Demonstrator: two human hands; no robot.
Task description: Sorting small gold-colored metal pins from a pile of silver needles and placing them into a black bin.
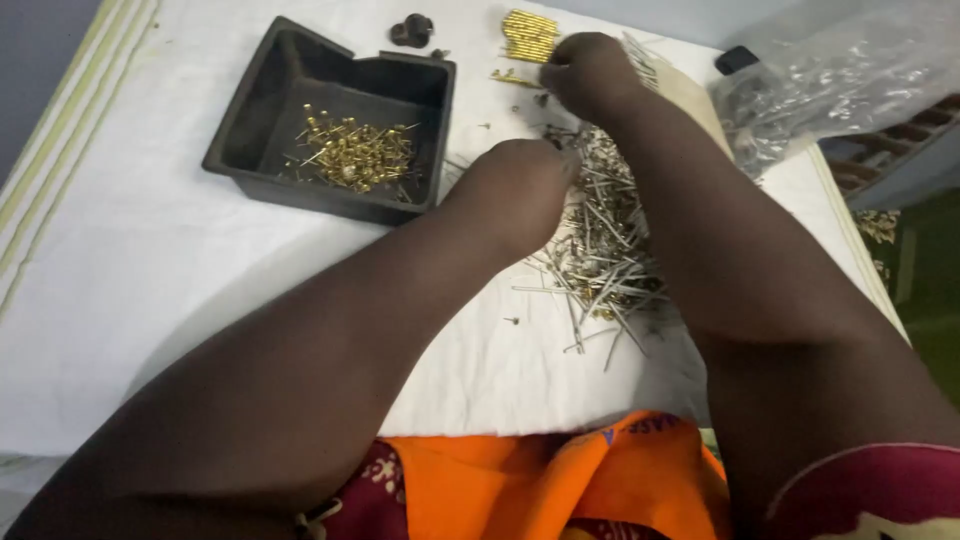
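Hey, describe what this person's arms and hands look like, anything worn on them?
Both arms are bare from the bottom of the picture up to the hands: no sleeves on the forearms, no gloves. The left hand and right hand show no ring, watch or bangle on the parts in view, though the fingers are mostly hidden. At the lower right, a dark red garment with a pale edge covers the right upper arm.
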